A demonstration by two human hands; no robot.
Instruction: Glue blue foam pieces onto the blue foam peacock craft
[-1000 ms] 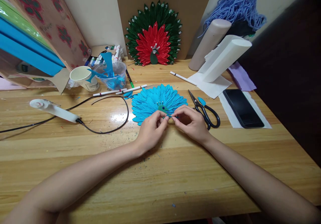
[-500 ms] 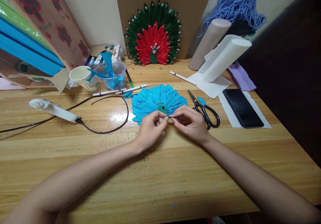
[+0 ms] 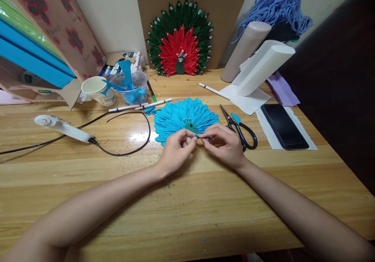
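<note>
Midway between the front and back edges of the desk (image 3: 175, 223), pinching a small blue piece (image 3: 197, 135) between left hand (image 3: 178, 146) and right hand (image 3: 224, 142), close by the blue peacock (image 3: 184, 115), likely for fine control; with scissors (image 3: 230, 122) toward the right edge, presumably for easy reach.

Blue peacock (image 3: 175, 117) — lower edge partly hidden by fingers (image 3: 216, 130).

The left hand (image 3: 179, 149) and right hand (image 3: 224, 144) pinch a small blue piece (image 3: 197, 136). The blue peacock (image 3: 175, 117) lies at eleven o'clock, a white corded tool (image 3: 65, 129) at nine.
</note>
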